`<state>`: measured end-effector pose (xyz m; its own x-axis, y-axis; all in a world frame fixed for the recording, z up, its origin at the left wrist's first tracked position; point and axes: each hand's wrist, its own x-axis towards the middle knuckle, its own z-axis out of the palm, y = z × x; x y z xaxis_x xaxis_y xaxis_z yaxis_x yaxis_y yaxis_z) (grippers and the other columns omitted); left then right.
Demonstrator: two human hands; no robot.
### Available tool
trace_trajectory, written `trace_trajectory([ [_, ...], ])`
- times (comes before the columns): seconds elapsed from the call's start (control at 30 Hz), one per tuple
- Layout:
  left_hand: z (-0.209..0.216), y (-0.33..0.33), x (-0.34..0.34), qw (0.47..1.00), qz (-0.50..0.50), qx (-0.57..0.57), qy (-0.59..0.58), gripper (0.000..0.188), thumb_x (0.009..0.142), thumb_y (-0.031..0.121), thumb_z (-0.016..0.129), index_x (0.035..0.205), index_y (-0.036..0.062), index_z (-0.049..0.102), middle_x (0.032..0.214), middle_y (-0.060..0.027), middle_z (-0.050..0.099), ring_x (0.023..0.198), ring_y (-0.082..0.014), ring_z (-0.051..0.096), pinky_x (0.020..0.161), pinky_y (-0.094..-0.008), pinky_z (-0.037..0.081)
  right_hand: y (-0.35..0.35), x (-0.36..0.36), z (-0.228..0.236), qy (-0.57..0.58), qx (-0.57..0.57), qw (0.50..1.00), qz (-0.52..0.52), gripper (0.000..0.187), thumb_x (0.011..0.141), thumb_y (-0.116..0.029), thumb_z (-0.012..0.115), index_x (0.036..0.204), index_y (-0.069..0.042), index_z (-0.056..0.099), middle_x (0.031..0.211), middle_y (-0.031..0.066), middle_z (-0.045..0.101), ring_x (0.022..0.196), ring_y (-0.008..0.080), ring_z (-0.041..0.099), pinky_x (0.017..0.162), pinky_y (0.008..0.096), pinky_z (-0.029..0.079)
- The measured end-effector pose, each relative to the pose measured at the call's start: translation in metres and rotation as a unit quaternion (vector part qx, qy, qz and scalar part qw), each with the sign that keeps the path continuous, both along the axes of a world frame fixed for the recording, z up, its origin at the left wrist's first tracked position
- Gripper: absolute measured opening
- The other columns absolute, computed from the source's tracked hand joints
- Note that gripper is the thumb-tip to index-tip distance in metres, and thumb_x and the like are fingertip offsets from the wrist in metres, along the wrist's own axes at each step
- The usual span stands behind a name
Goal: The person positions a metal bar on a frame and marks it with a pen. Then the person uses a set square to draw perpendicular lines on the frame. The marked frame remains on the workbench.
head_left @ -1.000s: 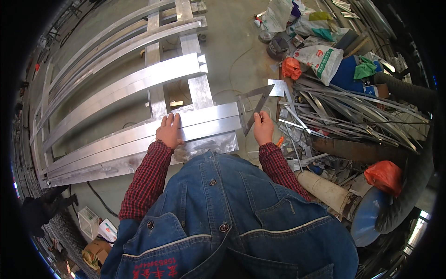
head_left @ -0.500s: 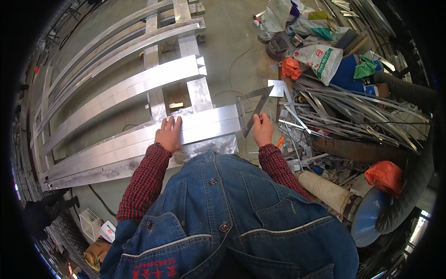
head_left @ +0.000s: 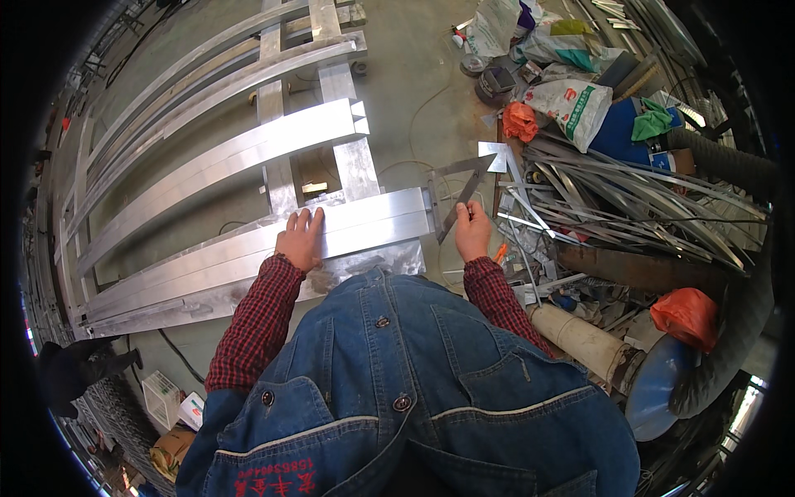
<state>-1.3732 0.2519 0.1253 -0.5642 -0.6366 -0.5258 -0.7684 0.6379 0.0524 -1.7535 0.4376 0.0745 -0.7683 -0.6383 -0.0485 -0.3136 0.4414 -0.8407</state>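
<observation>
"Dark metal in the right hand (head_left: 473,230); what shape is it?"

"A flat triangular frame (head_left: 474,186); thumb and fingers pinch its slanting side toward the lower end, while its far tip points ahead and to the right; its left side stands just beside the end of two silver bars (head_left: 373,232), though whether it touches them I cannot tell."

"And the left hand (head_left: 300,239); is it grasping anything?"

"No, released; the fingers are stretched out and rest on top of those bars, which lie side by side; a scuffed metal beam (head_left: 381,258) shows along their near edge, close to the person's denim garment (head_left: 348,348)."

"Farther out?"

"Beyond the bars, another silver profile (head_left: 306,124) lies across a pale crosspiece (head_left: 356,161); to the right sprawls a heap of metal strips (head_left: 629,199), with an orange bag (head_left: 519,122) and a white sack (head_left: 571,108) at its far side."
</observation>
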Motion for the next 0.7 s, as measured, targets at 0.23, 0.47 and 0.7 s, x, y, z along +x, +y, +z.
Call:
trace_trajectory([
  [0.23,-0.002,-0.001,0.0,1.0,-0.008,-0.006,0.005,0.145,0.067,0.038,0.109,0.182,0.02,0.022,0.179,-0.0198,0.041,0.164,-0.0489,0.043,0.119,-0.0575,0.059,0.004,-0.002,-0.007,-0.02,-0.016,1.0,0.0,0.026,0.111,-0.027,0.074,0.112,-0.001,0.073,0.083,0.0125,0.071,0.075,0.0232,0.067,0.073,0.0404,0.054],
  [0.47,-0.002,-0.002,0.0,1.0,-0.01,-0.001,0.003,0.143,0.068,0.037,0.109,0.181,0.0198,0.024,0.178,-0.0185,0.042,0.164,-0.0469,0.043,0.117,-0.0582,0.06,0.008,-0.01,-0.024,-0.027,-0.007,1.0,0.009,0.028,0.112,-0.026,0.074,0.111,0.002,0.072,0.086,0.0085,0.07,0.073,0.0198,0.063,0.07,0.0392,0.052],
  [0.7,0.012,0.012,-0.016,0.995,0.0,-0.026,0.098,0.134,0.079,0.046,0.104,0.182,0.0089,0.026,0.183,-0.0248,0.036,0.167,-0.0465,0.04,0.127,-0.0543,0.051,0.015,-0.021,0.011,-0.415,-0.087,0.905,0.007,0.015,0.116,-0.024,0.072,0.11,-0.012,0.07,0.084,-0.005,0.061,0.066,0.0079,0.053,0.057,0.0273,0.039],
])
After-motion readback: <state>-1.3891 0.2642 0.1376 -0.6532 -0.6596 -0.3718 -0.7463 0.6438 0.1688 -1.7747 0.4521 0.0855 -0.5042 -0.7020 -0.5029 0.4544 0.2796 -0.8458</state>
